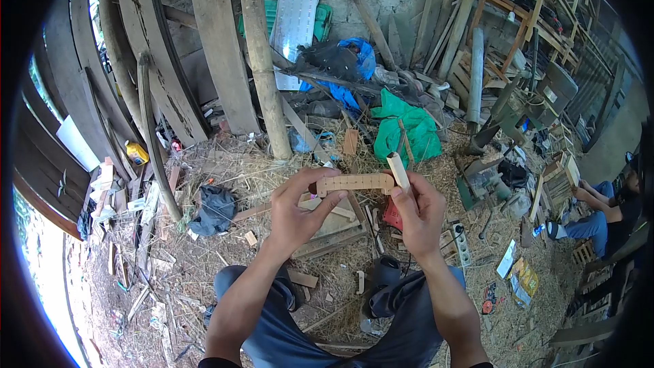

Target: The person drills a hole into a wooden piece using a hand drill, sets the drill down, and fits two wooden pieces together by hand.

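My left hand (300, 210) pinches the left end of a small light-wood piece (355, 183) with rounded, hooked ends and a row of pencil-like marks along its face. In my right hand (422, 215) is a short pale wooden strip (398, 169), tilted upward, with the thumb pressed against it. The right end of the marked piece meets the strip near my right fingers; whether those fingers also grip it is hidden. Both are held up in front of me, above my knees. Partly behind my right hand lies a red tool (392, 214), its kind unclear.
A power strip (462, 245) lies right of my knee. A small pale wooden piece (361, 282) is between my feet. Wood scraps and shavings cover the ground. A green plastic sheet (409, 129) and a wooden post (264, 61) stand ahead. Another person (606, 215) sits at right.
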`<state>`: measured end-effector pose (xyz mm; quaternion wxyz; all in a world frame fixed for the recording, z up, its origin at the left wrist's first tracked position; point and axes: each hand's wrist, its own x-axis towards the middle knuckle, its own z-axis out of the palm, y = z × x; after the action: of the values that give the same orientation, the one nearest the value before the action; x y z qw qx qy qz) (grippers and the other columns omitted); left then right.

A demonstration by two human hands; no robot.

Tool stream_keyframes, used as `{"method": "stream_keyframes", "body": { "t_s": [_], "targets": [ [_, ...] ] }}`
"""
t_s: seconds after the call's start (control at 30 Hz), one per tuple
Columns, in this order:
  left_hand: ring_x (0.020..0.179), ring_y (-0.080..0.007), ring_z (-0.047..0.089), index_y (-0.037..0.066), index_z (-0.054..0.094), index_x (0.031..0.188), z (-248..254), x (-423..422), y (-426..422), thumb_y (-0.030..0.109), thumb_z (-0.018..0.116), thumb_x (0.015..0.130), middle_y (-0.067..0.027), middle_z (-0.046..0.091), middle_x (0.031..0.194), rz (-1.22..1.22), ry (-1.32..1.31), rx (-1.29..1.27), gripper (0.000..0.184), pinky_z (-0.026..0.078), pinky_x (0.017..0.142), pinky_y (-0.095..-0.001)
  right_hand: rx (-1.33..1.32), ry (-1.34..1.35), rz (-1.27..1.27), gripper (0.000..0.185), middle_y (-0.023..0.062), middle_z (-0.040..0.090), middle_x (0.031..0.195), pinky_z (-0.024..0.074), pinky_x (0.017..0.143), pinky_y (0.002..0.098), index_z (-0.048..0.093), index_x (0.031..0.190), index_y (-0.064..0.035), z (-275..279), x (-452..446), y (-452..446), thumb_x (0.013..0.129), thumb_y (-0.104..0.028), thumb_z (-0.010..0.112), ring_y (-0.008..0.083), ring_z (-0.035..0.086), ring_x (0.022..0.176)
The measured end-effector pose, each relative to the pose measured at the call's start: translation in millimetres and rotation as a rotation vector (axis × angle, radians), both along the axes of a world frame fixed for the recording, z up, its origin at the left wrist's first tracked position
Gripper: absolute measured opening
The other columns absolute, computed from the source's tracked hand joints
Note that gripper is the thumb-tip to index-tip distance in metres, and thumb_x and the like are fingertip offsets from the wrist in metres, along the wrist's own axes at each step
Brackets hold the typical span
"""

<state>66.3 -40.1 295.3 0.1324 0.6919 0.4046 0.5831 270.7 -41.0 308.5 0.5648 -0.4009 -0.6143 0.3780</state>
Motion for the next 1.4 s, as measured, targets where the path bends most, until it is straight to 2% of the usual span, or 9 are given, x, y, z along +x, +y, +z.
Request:
{"method": "stream_keyframes", "body": {
  "t_s": [0.2,0.3,0.37,0.77,0.9,0.97,1.17,1.4],
  "targets": [
    [0.077,-0.0174,0.064,0.004,0.067,0.107,-1.5,2.1,-1.4,0.003,0.080,0.076,-0.0098,0.069,0.093,0.014,0.038,0.069,0.034,0.049,0.065,-0.0283,-0.002,-0.061,-0.064,0.020,-0.0061,0.055,0.069,0.0318,0.051,0.0194,0.064,0.104,0.0031,-7.9,-1.4,4.6,0.092,-0.013,0.064,-0.0003,0.040,0.059],
    [0.077,-0.0176,0.065,0.004,0.066,0.107,-3.6,2.9,-1.1,0.003,0.080,0.076,-0.0100,0.069,0.093,0.013,0.035,0.070,0.034,0.049,0.064,-0.0283,0.075,0.011,-0.075,0.019,-0.0067,0.054,0.068,0.0283,0.048,0.0193,0.064,0.102,0.0016,-8.4,-4.9,6.5,0.091,-0.014,0.066,-0.0013,0.038,0.057],
    [0.088,-0.0175,0.068,0.002,0.068,0.103,-2.9,3.7,-3.5,0.005,0.083,0.074,-0.0107,0.070,0.097,-0.006,-0.008,-0.009,0.032,0.052,0.077,-0.0292,0.054,-0.004,-0.065,0.020,-0.0069,0.053,0.066,0.0257,0.048,0.0190,0.063,0.101,0.0009,-8.7,-5.5,5.8,0.091,-0.016,0.068,-0.0020,0.036,0.056],
    [0.086,-0.0187,0.069,0.002,0.066,0.104,-3.8,3.3,-5.9,0.003,0.082,0.075,-0.0111,0.070,0.097,0.026,0.032,0.004,0.033,0.053,0.075,-0.0293,0.025,-0.094,-0.134,0.030,-0.0062,0.051,0.063,0.0230,0.045,0.0205,0.062,0.101,-0.0005,-8.3,-11.1,4.8,0.085,-0.022,0.076,-0.0003,0.032,0.050],
    [0.086,-0.0189,0.069,0.002,0.066,0.105,-3.0,3.8,-4.8,0.003,0.082,0.075,-0.0113,0.070,0.096,0.015,0.046,0.025,0.034,0.053,0.074,-0.0293,0.006,-0.095,-0.132,0.033,-0.0054,0.052,0.063,0.0238,0.045,0.0210,0.062,0.101,-0.0006,-8.1,-10.9,6.3,0.084,-0.023,0.077,0.0003,0.033,0.050],
    [0.076,-0.0183,0.066,0.004,0.067,0.106,-6.1,5.4,-2.7,0.005,0.081,0.076,-0.0103,0.069,0.094,0.022,0.029,0.095,0.033,0.052,0.066,-0.0293,0.019,-0.099,-0.131,0.036,-0.0046,0.054,0.065,0.0259,0.045,0.0216,0.061,0.102,-0.0007,-8.5,-13.4,6.1,0.082,-0.025,0.079,0.0011,0.034,0.051],
    [0.075,-0.0190,0.066,0.004,0.067,0.105,-5.9,8.4,-5.4,0.005,0.081,0.076,-0.0096,0.069,0.093,0.032,0.024,0.050,0.033,0.052,0.065,-0.0288,0.100,-0.161,-0.179,0.044,-0.0015,0.059,0.073,0.0294,0.046,0.0220,0.058,0.105,0.0001,-14.7,-14.6,9.6,0.080,-0.028,0.080,0.0026,0.037,0.053],
    [0.076,-0.0191,0.066,0.004,0.067,0.106,-6.9,10.2,-5.6,0.004,0.080,0.075,-0.0092,0.069,0.092,0.042,0.035,0.071,0.033,0.053,0.064,-0.0288,0.048,-0.168,-0.184,0.050,0.0004,0.059,0.079,0.0306,0.046,0.0223,0.056,0.107,0.0007,-8.6,-18.2,4.5,0.078,-0.031,0.082,0.0033,0.038,0.054]
  ]
}}
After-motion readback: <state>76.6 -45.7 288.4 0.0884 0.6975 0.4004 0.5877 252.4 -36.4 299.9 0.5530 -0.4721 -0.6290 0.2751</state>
